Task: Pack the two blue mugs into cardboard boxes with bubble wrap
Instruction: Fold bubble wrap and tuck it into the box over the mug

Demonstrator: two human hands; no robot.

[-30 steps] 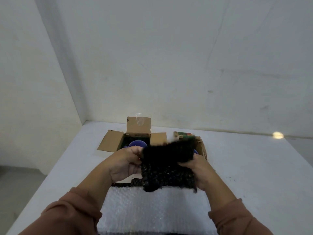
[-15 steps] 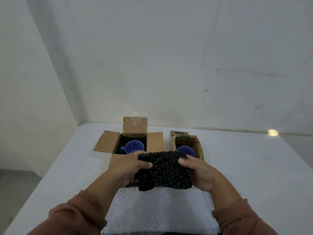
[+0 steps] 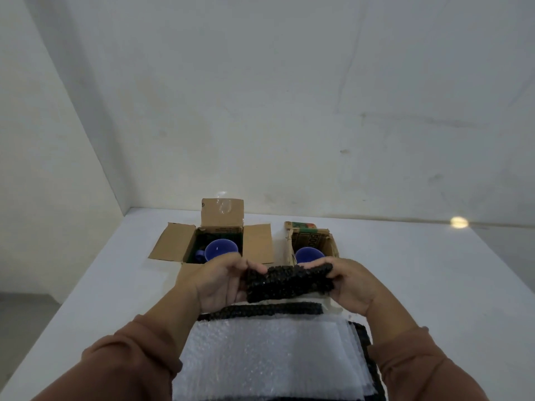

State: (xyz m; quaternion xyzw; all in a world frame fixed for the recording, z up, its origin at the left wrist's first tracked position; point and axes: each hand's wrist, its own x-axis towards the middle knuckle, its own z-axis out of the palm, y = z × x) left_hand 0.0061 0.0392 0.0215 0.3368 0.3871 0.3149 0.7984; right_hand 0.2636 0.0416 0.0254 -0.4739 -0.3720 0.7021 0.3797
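I see my left hand (image 3: 223,280) and right hand (image 3: 351,286) both gripping a folded piece of black bubble wrap (image 3: 288,282) at mid-frame, above the white worktop (image 3: 405,270). Behind it, one blue mug (image 3: 221,249) sits in the open left cardboard box (image 3: 211,238), the other blue mug (image 3: 308,254) in the right cardboard box (image 3: 314,241). Clear bubble wrap sheets (image 3: 266,360) lie stacked at the bottom centre.
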